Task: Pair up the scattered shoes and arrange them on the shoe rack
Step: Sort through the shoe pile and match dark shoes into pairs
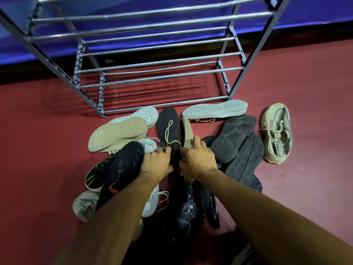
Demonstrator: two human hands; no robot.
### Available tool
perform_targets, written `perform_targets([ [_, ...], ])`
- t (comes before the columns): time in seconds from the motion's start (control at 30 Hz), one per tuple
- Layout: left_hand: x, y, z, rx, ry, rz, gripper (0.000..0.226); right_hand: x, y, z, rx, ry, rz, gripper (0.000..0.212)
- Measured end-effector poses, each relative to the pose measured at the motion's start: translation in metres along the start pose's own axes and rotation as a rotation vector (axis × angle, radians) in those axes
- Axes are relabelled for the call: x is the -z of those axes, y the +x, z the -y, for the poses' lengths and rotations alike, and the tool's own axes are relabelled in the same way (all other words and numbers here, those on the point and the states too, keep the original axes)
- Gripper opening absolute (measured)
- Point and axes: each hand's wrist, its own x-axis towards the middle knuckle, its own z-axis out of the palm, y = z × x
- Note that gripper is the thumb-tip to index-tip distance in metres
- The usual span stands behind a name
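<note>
Both hands are reaching into the shoe pile, side by side. The right hand [198, 159] is gripping a beige shoe [186, 132], fingers curling over its upper. The left hand [155, 162] is lying with curled fingers at the end of a lace [168, 131] trailing across a grey sole [168, 117]; whether it is pinching the lace I cannot tell. A black shoe [122, 169] is lying under the left wrist, a tan sole [118, 136] beyond it. A dark sole [235, 136] is lying right of the right hand, a cream sneaker [277, 132] farther right. The rack [245, 73] is standing beyond both hands.
</note>
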Motion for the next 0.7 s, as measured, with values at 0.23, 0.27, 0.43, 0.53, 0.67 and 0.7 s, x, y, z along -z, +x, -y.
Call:
perform_targets([
  [0.23,0.014,-0.014,0.016,0.193,-0.582,-0.017,0.044,0.012,-0.007,0.002,0.020,0.071,0.115,0.036],
  [0.27,0.015,-0.016,0.019,0.207,-0.722,-0.012,0.041,0.013,-0.008,0.003,0.018,0.106,0.126,0.038],
  [0.43,0.031,-0.031,0.033,0.265,-1.483,0.128,0.027,0.024,-0.012,0.007,0.050,0.263,0.214,0.065],
  [0.53,0.039,-0.044,0.033,0.311,-1.674,0.194,0.022,0.030,-0.017,0.016,0.063,0.355,0.235,0.070],
  [0.67,0.045,-0.060,0.029,0.354,-1.774,0.258,0.024,0.038,-0.023,0.023,0.105,0.377,0.241,0.070],
  [0.7,0.047,-0.063,0.026,0.367,-1.777,0.273,0.028,0.038,-0.025,0.023,0.112,0.376,0.233,0.070],
])
